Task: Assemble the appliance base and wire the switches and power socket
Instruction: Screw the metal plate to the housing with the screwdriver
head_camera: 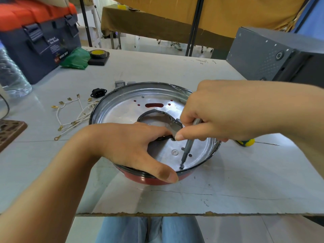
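So this looks like the screw-down part of the base assembly — wiring hasn't started, judging by how the parts lie. The round base, red outside and shiny metal inside, sits on the bench right in front of the person.

The left hand steadies it on the near-left rim: thumb hooked over the outside of the rim, fingers curled in and pressing on the edge of the dark-rimmed inner plate in the middle of the base. The right hand comes in over the right side of the base, fingers pinched round the screwdriver, whose tip is down on a small screw just inside the near rim.

Everything for the wiring waits beyond the base. The white wires with brass terminals lie spread out to its left, the black power socket sits just off its far-left rim, and two grey switches peek out behind the far rim. A yellow-and-green handle pokes out to the right of the base — probably another driver.

Next move likely calls for keeping the tip seated square in the screw head, with the left hand stopping the base from spinning. After that, the switches and socket need fitting before any wire goes on.
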